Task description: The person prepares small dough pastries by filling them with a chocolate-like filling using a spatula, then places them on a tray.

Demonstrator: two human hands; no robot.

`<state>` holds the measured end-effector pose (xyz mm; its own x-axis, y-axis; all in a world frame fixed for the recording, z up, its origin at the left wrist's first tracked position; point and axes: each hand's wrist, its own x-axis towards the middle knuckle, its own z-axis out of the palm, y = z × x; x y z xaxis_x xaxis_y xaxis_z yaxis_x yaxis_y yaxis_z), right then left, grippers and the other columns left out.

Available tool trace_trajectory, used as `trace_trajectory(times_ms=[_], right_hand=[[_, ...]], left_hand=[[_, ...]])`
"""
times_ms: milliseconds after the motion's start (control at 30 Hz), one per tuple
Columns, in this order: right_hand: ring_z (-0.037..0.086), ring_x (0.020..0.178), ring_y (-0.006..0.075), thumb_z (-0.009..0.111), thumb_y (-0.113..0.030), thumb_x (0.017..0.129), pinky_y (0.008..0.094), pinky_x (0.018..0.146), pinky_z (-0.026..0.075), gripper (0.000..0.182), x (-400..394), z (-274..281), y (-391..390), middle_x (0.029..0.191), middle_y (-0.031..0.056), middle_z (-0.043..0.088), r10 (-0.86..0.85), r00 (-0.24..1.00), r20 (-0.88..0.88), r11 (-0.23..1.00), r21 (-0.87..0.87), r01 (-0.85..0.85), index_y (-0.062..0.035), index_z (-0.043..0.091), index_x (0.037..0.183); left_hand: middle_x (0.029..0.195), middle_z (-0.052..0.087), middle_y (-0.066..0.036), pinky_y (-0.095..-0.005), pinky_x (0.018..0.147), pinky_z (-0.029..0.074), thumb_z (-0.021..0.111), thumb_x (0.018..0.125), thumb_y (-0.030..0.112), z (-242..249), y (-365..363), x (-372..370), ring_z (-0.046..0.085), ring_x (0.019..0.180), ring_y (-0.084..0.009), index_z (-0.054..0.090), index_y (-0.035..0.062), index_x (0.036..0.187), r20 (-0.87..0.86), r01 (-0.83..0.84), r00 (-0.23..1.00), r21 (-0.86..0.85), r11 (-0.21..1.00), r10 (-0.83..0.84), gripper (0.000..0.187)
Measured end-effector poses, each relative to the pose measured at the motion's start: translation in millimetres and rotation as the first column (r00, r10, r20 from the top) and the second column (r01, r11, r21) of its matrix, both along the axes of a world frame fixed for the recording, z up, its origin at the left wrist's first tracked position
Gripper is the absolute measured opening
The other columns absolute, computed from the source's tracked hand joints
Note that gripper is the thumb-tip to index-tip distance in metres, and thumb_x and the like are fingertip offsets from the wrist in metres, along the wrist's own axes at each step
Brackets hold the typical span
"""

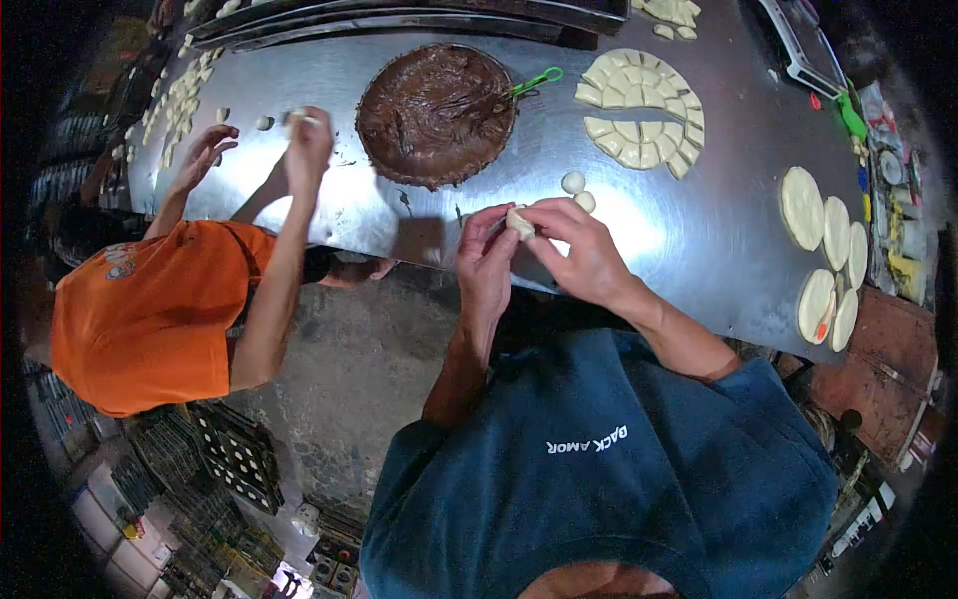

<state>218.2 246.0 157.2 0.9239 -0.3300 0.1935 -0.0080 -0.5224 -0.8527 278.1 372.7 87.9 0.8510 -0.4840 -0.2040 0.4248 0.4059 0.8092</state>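
Between my two hands, at the near edge of the metal table, is a small piece of dough (520, 224). My left hand (486, 258) pinches it from the left, with thumb and fingers against its side. From the right, my right hand (576, 245) has its thumb and fingertips closed on the same piece. Just beyond my right fingers lie a dough ball (573, 183) and a second dough ball (585, 202), touching or nearly so. A wide round pan of brown chocolate-like filling (437, 115) sits ahead to the left, with a green-handled tool (539, 81) stuck in its right side.
Flattened dough cut into wedges (644, 108) lies beyond the balls. Several dough discs (802, 208) rest at the table's right end. Dark trays (409, 20) stand along the back. At left, a co-worker in an orange shirt (160, 314) handles dough near many small pieces (180, 105).
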Motion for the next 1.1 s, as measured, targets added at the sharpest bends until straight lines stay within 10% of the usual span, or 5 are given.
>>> trace_trajectory(times_ms=[300, 467, 667, 867, 1100], right_hand=[[0.060, 0.076, 0.0254, 0.068, -0.011, 0.076, 0.0367, 0.071, 0.047, 0.011, -35.7, 4.0, -38.1, 0.082, 0.0068, 0.062, -0.195, 0.981, 0.008, 0.917, -0.353, 0.185, -0.0075, 0.065, 0.086], [0.057, 0.078, 0.0264, 0.064, -0.013, 0.078, 0.0379, 0.069, 0.040, 0.009, -123.1, -55.2, -92.9, 0.077, 0.0075, 0.058, -0.437, 0.897, -0.067, 0.837, -0.394, 0.378, -0.0102, 0.060, 0.086], [0.055, 0.081, 0.0277, 0.060, -0.005, 0.078, 0.0406, 0.076, 0.040, 0.012, -231.2, -110.5, -94.0, 0.088, 0.0083, 0.058, -0.596, 0.803, 0.002, 0.559, -0.717, 0.417, -0.0052, 0.060, 0.089], [0.055, 0.091, 0.0295, 0.059, -0.001, 0.075, 0.0416, 0.081, 0.042, 0.017, -193.1, -106.7, -120.5, 0.089, 0.0115, 0.059, -0.646, 0.749, -0.148, 0.737, -0.379, 0.560, -0.0054, 0.064, 0.090], [0.053, 0.085, 0.0299, 0.061, -0.010, 0.080, 0.0425, 0.077, 0.041, 0.006, -238.2, -141.6, -174.6, 0.083, 0.0103, 0.056, -0.616, 0.787, 0.010, 0.638, -0.579, 0.507, -0.0066, 0.062, 0.085]], left_hand=[[0.109, 0.063, -0.013, -0.0326, 0.080, 0.051, 0.053, 0.092, 0.004, -14.8, -33.8, -2.2, 0.061, 0.093, -0.0187, 0.058, -0.0012, 0.113, -0.155, 0.386, 0.885, -0.289, 0.876, -0.440, 0.022], [0.116, 0.060, -0.014, -0.0297, 0.082, 0.051, 0.059, 0.090, 0.011, -19.2, -115.7, -39.9, 0.062, 0.095, -0.0207, 0.053, -0.0017, 0.122, -0.093, 0.734, 0.679, 0.118, 0.669, -0.728, 0.034], [0.091, 0.066, -0.021, -0.0462, 0.075, 0.049, 0.057, 0.087, 0.036, -59.0, -242.9, -31.0, 0.063, 0.087, -0.0390, 0.066, 0.0006, 0.095, 0.365, 0.086, 0.400, 0.898, 0.431, -0.841, 0.037], [0.076, 0.064, -0.022, -0.0458, 0.072, 0.049, 0.059, 0.082, 0.023, -71.2, -287.8, -53.5, 0.062, 0.077, -0.0404, 0.062, -0.0024, 0.081, 0.643, -0.153, 0.295, 0.762, 0.629, -0.707, 0.025], [0.092, 0.062, -0.014, -0.0349, 0.070, 0.054, 0.058, 0.086, 0.012, -12.1, -194.3, -50.5, 0.064, 0.073, -0.0246, 0.056, 0.0008, 0.097, 0.107, 0.512, 0.782, 0.453, 0.730, -0.615, 0.016]])
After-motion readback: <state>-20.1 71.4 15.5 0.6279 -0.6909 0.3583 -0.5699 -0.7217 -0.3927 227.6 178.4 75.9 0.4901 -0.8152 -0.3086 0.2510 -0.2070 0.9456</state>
